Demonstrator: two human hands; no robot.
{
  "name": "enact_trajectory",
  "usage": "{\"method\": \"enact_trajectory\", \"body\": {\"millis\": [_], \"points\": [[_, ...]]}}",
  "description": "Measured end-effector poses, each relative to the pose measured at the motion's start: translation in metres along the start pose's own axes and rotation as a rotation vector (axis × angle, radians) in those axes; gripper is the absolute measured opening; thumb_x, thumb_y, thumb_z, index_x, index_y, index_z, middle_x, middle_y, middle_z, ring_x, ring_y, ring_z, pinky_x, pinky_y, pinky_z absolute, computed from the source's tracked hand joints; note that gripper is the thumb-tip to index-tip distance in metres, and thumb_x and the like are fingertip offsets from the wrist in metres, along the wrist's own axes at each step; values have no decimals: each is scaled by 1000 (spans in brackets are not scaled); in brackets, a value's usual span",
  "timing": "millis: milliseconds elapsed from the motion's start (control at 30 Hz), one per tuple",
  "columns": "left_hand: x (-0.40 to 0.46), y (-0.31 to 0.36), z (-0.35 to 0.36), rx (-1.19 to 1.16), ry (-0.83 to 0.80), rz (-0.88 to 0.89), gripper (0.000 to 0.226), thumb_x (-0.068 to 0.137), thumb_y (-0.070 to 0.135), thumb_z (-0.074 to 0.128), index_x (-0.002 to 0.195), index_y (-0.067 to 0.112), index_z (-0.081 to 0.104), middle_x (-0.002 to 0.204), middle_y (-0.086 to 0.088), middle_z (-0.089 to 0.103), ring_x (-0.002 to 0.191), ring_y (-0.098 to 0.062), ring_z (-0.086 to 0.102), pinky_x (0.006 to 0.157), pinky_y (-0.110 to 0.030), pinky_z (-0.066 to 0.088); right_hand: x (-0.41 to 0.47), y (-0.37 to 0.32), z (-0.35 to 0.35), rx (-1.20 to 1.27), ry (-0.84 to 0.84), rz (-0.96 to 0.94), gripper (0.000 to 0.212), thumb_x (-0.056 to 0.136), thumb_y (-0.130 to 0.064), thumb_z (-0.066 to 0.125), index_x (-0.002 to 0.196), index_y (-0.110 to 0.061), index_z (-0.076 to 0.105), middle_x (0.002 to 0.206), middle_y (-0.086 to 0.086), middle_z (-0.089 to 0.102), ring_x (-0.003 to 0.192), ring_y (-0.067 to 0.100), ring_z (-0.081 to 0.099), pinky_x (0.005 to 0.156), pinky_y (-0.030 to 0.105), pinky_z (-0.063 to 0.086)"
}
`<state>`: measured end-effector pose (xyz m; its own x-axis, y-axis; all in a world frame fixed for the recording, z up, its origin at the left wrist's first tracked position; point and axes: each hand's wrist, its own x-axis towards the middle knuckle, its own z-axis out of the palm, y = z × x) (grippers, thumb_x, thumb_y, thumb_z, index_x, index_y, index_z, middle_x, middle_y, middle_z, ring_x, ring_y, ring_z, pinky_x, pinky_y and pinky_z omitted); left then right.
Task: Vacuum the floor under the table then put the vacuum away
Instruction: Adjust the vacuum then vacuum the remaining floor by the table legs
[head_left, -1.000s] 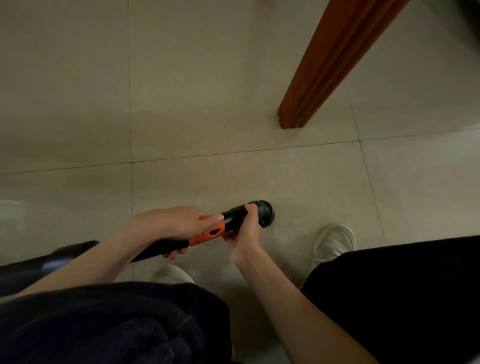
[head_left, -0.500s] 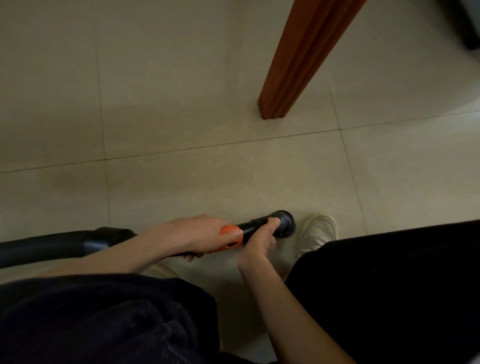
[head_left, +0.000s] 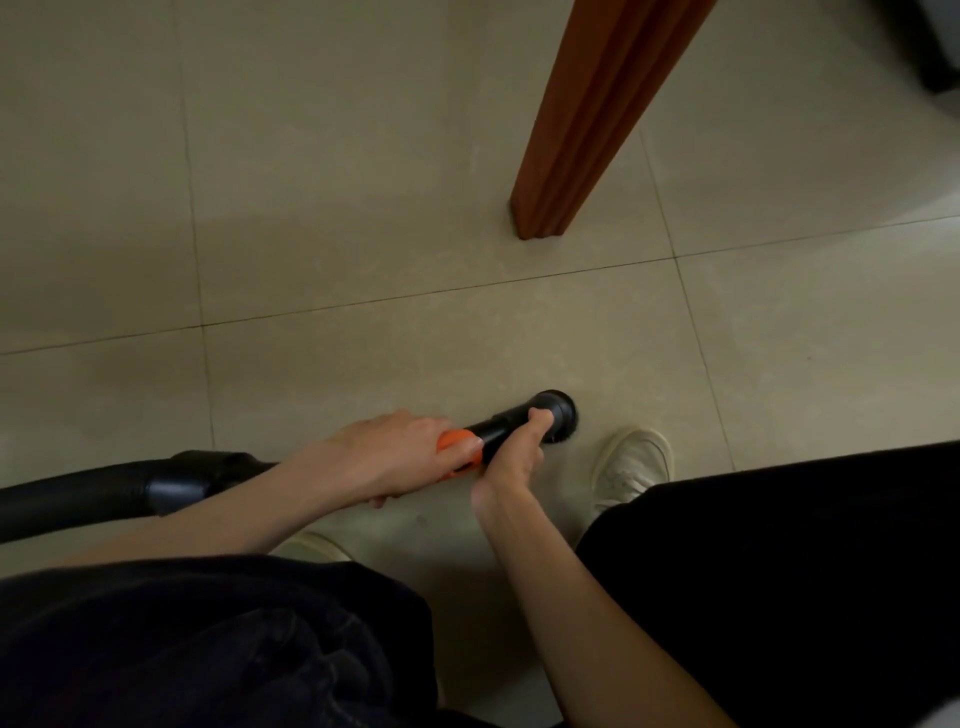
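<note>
We held the vacuum wand (head_left: 501, 423) low over the tiled floor (head_left: 311, 234), just in front of our right shoe (head_left: 631, 462) and some way from the wooden table leg (head_left: 587, 130). Our left hand (head_left: 384, 457) was curled around the orange grip (head_left: 457, 441), and our right hand (head_left: 511, 457) was closed around the black tube just behind the round brush head (head_left: 556, 410). We judged the wand as light and stiff, hard plastic that does not bend, so the grip and the tube were good places to hold. The ribbed hose (head_left: 78, 499) looked flexible and could pull sideways. The body of the vacuum was outside the view, the hose was cut off at the left edge, and we could not see if the bristles touched the floor.
</note>
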<state>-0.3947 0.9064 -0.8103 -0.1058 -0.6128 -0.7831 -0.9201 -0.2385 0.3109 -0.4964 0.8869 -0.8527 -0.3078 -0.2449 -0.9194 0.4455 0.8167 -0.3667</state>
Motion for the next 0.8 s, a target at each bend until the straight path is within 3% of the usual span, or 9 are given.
{"method": "enact_trajectory", "body": {"millis": [100,233,433,567,800], "points": [[0,0,3,-58,-46,-1,38,92,63,25,96,33,50,64,2,55,45,-18,58,51,-23,48,1,3,-2,-23,18,-11,32,95,-37,45,102,-7,51,81,6,56,71,20,54,64,30,42],[5,-4,11,-89,4,-5,45,91,64,24,100,31,52,64,4,54,43,-19,59,49,-23,48,4,4,3,-85,34,-44,42,96,-39,44,113,-1,55,96,12,57,84,26,54,74,32,43],[24,-9,-7,-176,160,-65,47,93,61,23,101,28,56,59,0,57,46,-21,61,50,-23,47,12,-21,39,-131,-86,-118,48,97,-38,45,119,3,55,102,12,57,90,23,54,77,31,43],[46,-6,-29,-228,251,-70,52,94,58,23,103,19,56,59,-4,57,43,-23,58,49,-24,47,22,-49,64,-141,-191,-147,54,97,-40,45,130,2,48,122,16,58,101,27,57,81,33,46],[76,4,-46,-311,338,-94,47,97,54,22,98,14,47,64,-8,61,46,-23,59,52,-27,49,37,-84,93,-276,-270,-230,53,97,-42,41,130,0,46,104,10,54,93,24,53,77,33,44]]}}
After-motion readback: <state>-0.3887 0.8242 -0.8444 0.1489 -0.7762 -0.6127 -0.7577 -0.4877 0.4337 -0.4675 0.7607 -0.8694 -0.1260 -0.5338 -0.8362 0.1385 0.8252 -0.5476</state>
